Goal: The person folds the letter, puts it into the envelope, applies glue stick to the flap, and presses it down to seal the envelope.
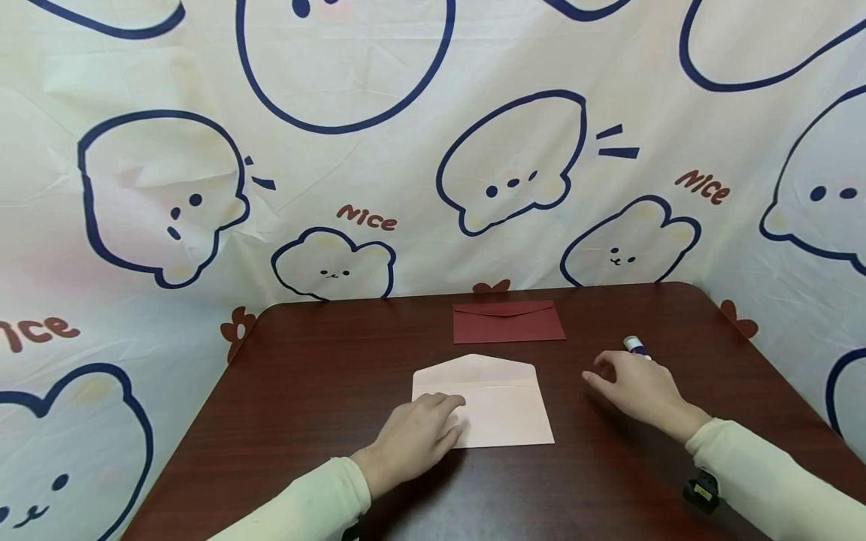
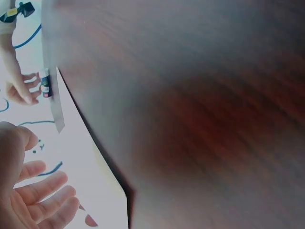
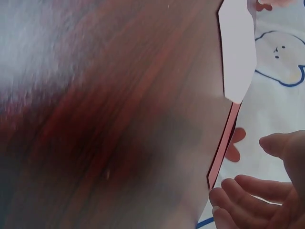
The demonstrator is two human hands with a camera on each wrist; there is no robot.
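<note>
A pale pink envelope (image 1: 501, 409) lies on the brown table with its pointed flap opened out toward the back. Over its left part is my left hand (image 1: 416, 436), fingers loosely bent and holding nothing; the left wrist view shows the fingers (image 2: 47, 195) slightly spread. My right hand (image 1: 639, 383) hovers to the right of the envelope, its fingers (image 3: 248, 195) relaxed with nothing between them. Just behind that hand stands out the white cap of a glue stick (image 1: 634, 345), its lower part hidden by the hand in the head view.
A dark red envelope (image 1: 509, 327), flap folded down, lies behind the pink one near the table's back edge. The wooden table (image 1: 325, 376) has rounded back corners. A cream curtain (image 1: 419, 173) printed with cartoon bears hangs close around the back and sides.
</note>
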